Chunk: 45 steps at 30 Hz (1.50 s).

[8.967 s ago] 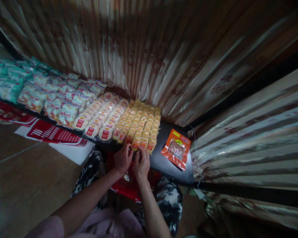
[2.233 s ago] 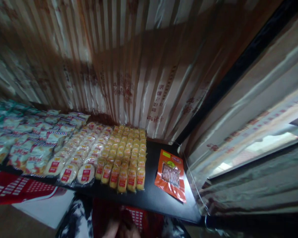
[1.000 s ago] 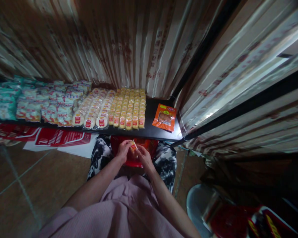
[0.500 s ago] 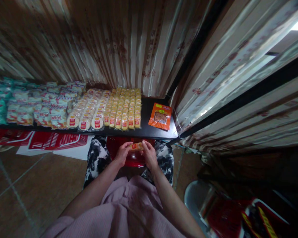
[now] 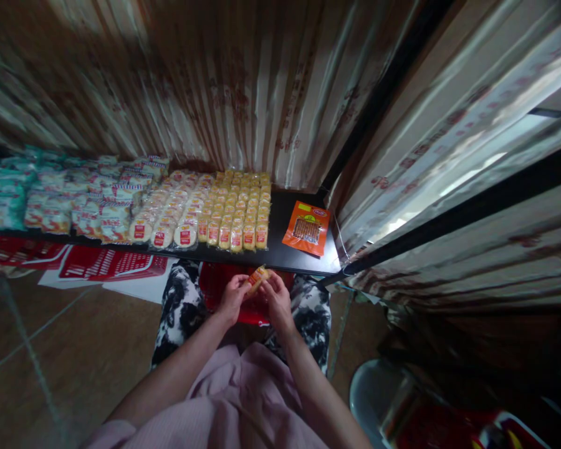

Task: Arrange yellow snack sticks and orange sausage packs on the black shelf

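Between my hands, over my lap, is a small wrapped snack cake (image 5: 257,279) with a red and yellow label, tilted up to the right. My left hand (image 5: 234,297) grips its lower left end between thumb and fingers. The fingers of my right hand (image 5: 277,299) are closed at its right side. Beneath them a red basket (image 5: 210,280) sits between my knees. Just beyond, on the black shelf (image 5: 280,257), stand rows of similar yellow wrapped cakes (image 5: 236,215). An orange snack packet (image 5: 307,229) lies by itself to their right.
Left along the shelf are round pale wrapped cakes (image 5: 163,236), white bags (image 5: 115,221) and teal bags (image 5: 9,202). Red baskets (image 5: 115,263) lie on the floor below. Curtains (image 5: 243,93) hang behind; a black pole (image 5: 472,199) slants at right above a grey stool (image 5: 369,393).
The snack cake has turned from nearly level to tilted, its right end raised. Both hands have shifted with it. The whole view has moved slightly.
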### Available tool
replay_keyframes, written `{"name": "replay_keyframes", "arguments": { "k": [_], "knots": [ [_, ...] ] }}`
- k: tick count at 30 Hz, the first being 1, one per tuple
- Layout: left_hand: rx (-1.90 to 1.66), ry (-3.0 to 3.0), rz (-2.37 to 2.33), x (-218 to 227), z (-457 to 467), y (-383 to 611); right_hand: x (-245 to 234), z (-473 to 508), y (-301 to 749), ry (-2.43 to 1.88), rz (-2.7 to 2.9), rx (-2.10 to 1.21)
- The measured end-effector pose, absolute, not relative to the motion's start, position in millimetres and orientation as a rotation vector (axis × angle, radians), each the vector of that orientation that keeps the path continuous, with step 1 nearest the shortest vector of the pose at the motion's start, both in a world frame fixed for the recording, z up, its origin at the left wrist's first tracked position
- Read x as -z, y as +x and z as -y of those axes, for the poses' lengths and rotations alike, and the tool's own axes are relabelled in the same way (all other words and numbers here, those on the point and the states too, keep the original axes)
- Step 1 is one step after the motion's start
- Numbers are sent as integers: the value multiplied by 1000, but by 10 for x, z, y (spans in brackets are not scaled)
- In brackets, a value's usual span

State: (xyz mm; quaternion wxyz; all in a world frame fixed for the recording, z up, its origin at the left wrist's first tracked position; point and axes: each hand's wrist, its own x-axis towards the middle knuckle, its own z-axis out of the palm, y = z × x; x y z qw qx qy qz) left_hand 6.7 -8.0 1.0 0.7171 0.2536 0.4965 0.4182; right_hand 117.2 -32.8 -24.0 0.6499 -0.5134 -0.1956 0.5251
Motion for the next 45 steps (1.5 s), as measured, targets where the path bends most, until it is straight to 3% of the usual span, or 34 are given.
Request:
{"name": "replay_keyframes", "arguments": {
  "k": [8,23,37,45],
  "knots": [
    [-903,688,-1121,17,163,199,29,356,1253,-1217,546,-1175],
    [-943,970,-1286,-68,182,199,81,358,1225,-1246,491,-1182],
    [-877,696,-1108,-258,145,250,-113,372,1271,-1200,477,-1242],
    [-923,557,-1062,-124,166,232,-84,397,1267,-1276,448,-1179]
  ]
}}
